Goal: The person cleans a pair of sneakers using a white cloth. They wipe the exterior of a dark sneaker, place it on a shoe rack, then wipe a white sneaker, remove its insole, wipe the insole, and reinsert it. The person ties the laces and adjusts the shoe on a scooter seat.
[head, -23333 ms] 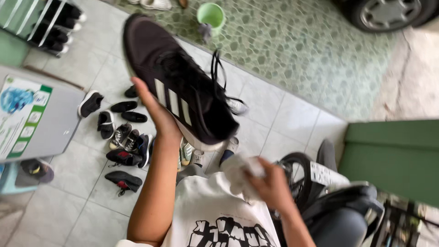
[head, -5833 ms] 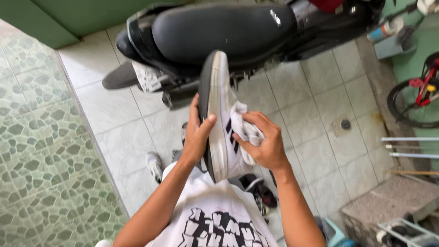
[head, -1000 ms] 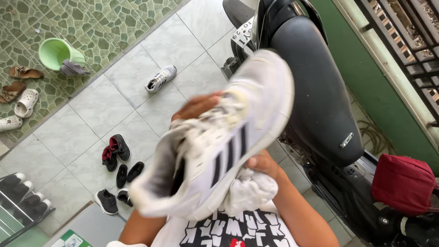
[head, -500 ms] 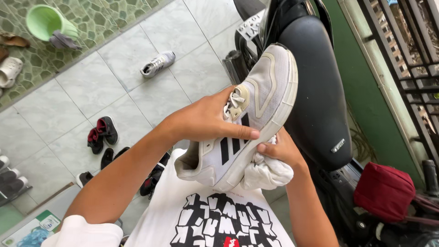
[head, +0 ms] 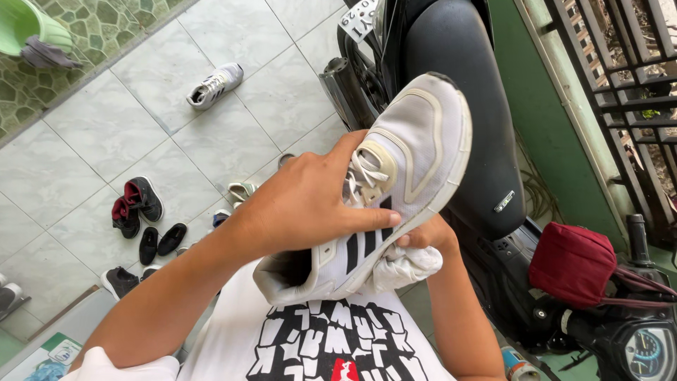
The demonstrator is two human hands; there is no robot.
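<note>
1. Scooter (head: 465, 127): its black seat sits right behind our work, a red bag (head: 575, 264) on the front end. We keep the shoe off it, no bumping.
2. White sneaker (head: 416, 152): held in the air in front of our chest, toe up and away, black stripes facing us, heel w/ opening low by the shirt.
3. Left hand (head: 310, 204): clamped over the laces and tongue, thumb along the striped side. We'd keep this grip firm so the shoe doesn't twist under rubbing.
4. Right hand (head: 423, 236): under the sole edge, fingers closed on a bunched white cloth (head: 405, 264) touching the shoe's lower side. Short, pressed strokes along the midsole prob. work best.
5. Other shoes (head: 144, 219) lie scattered on the tiled floor (head: 92, 134), well apart.
</note>
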